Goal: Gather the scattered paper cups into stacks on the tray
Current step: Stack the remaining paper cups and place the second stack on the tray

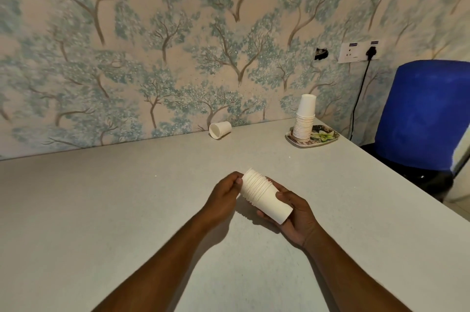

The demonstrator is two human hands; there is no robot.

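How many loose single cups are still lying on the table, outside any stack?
1. The single cup lies on its side near the wall. All others are nested: one stack stands on the tray, another stack is held in both hands.

We only get two bare forearms and hands here, left grip and right grip: no sleeves, watch, rings or gloves anywhere up from either grip.

We face a wall papered with blue-green trees; far right, a socket plate above a blue chair.
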